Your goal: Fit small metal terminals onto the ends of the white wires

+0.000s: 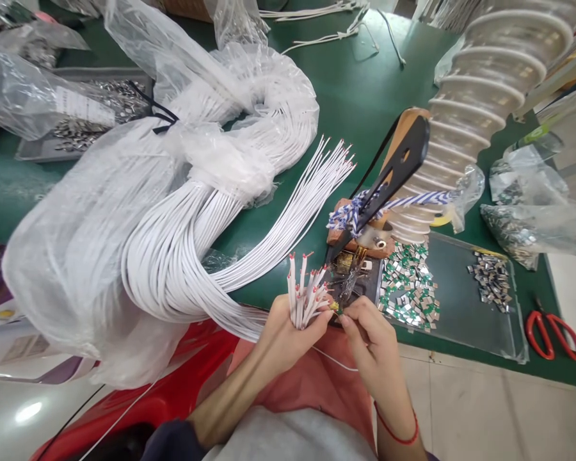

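White wires [173,275]: big looped pile on green table [388,70], left side. Fat clear hose [489,96], right of wires. Flat tray [454,301] of shiny bits [410,288], near hose. Left hand [292,339]: closed round bunch of red-tipped wires [300,305]. Right hand [377,349]: fingers close together. Red scissors [537,330], beside tray. Tiny yellow-green bit [335,307] at right fingertips; cannot tell if pinched.

It's a workshop, and everything on show says small electrical assembly! Across the green worktop [393,70] sweep thick bundles of white wires [168,262], partly wrapped in clear plastic. Over to the right, a flat tray [454,275] carries scores of tiny green-and-metal pieces [410,291] and a heap of metal parts [493,280]; red-handled scissors [542,336] lie just beside it. A wide ribbed hose [489,83] looms above, bagged small parts [532,224] nearby!
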`<state>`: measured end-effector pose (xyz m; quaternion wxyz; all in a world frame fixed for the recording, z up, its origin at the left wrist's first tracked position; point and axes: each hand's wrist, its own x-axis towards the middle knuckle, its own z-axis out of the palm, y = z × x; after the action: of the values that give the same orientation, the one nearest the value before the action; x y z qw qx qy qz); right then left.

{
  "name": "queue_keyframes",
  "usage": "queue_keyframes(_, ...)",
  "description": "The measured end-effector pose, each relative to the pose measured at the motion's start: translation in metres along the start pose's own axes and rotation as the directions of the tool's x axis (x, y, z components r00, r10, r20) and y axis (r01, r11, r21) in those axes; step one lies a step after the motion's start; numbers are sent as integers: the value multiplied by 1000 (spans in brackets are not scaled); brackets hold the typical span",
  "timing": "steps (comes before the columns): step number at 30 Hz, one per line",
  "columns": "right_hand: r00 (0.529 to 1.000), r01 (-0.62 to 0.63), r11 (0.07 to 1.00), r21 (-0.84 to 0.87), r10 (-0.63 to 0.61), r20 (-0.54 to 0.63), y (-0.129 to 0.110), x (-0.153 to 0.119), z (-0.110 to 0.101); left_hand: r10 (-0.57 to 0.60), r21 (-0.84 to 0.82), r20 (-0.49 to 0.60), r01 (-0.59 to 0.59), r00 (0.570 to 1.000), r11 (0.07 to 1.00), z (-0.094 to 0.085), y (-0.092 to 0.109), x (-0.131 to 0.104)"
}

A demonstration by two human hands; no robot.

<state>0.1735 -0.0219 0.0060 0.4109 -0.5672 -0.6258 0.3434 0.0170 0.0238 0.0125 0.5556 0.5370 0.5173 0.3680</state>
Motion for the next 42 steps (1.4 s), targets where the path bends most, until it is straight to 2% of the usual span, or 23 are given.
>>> queue_keyframes(5,999,45,999,-18,-45,-30,-1,5,1,3,-22,8,-3,1000,1000,1,6,3)
queue_keyframes(10,997,59,998,-13,-60,-40,-7,8,-2,-6,-42,-52,4,999,999,2,12,2)
queue_keyframes(14,999,43,999,-19,-43,-28,-7,6,-2,-14,-85,-25,12,1000,996,2,12,2)
queue_keyframes(22,998,49,997,-61,-51,-33,1,0,4,-81,-127,-31,76,996,989,4,4,3)
queue_keyframes(29,998,63,996,-64,-63,5,2,2,-1,-120,-133,-19,116,993,984,4,1,2)
queue_keyframes(34,1000,5,999,-47,-7,-22,7,0,0,-108,-170,-5,105,994,980,3,-4,3)
queue_keyframes(38,994,-40,999,-16,38,-104,15,-4,2,-107,-191,75,120,991,974,-2,-14,0)
queue_keyframes(42,995,-32,999,34,35,-93,18,-5,1,-55,-170,104,72,993,983,-6,-26,-3)
